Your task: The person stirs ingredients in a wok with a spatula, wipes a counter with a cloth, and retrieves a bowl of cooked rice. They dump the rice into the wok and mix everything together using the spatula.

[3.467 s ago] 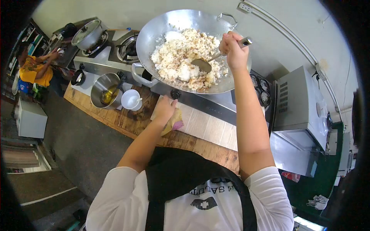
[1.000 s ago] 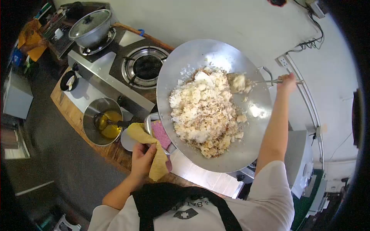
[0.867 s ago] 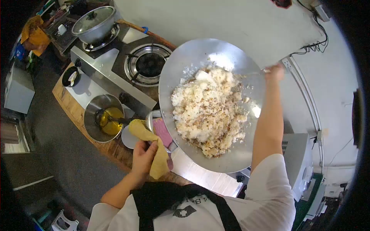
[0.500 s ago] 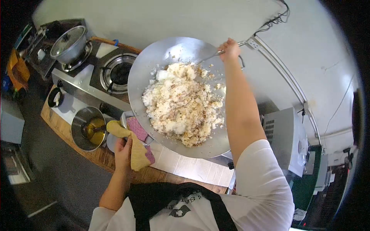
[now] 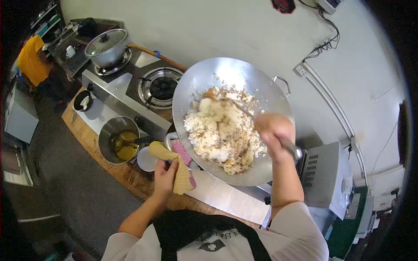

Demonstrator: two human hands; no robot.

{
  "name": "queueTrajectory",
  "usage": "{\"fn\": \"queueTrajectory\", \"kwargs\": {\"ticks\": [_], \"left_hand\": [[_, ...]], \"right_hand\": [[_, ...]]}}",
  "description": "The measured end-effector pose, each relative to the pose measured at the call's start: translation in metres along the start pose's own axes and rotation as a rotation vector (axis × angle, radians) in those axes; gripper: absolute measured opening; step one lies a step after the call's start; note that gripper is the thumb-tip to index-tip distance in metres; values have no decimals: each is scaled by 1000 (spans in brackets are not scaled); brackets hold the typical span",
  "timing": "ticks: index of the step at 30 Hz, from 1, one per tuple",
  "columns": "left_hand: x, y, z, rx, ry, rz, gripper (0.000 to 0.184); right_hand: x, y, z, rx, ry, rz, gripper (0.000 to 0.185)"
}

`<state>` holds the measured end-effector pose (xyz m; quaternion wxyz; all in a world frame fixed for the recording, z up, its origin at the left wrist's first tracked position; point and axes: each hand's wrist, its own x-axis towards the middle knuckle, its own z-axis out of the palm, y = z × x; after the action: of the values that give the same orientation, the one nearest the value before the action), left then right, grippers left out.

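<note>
A large steel wok holds a heap of rice with brown bits in it. My right hand is closed round the handle of a metal ladle, whose far end is blurred in the upper part of the rice. At the wok's left handle, my left hand pinches a folded yellow and pink cloth. Part of the cloth lies through that handle, against the wok. The wok's other handle points toward the wall.
A steel pot with yellow liquid and a dark-handled utensil stands left, beside a white bowl. Behind are a black bowl, a bare burner and a lidded pot. A person in orange stands far left.
My right hand has moved from the wok's far right rim inward over the wok, and the ladle has swept into the rice. My left hand now holds the cloth at the handle, unlike in the earliest frame.
</note>
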<state>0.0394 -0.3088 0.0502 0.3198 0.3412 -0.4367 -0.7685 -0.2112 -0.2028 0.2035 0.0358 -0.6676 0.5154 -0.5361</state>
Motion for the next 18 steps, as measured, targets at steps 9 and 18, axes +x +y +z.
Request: {"fn": "queueTrajectory", "kwargs": {"ticks": [9,18], "left_hand": [[2,-3,-5,-26,-83,-28,25],[7,-2,-5,-105,-122,-64,17]], "right_hand": [[-60,-30,38,-107,246,86,29],[-56,-74,16,218,269,75,44]]}}
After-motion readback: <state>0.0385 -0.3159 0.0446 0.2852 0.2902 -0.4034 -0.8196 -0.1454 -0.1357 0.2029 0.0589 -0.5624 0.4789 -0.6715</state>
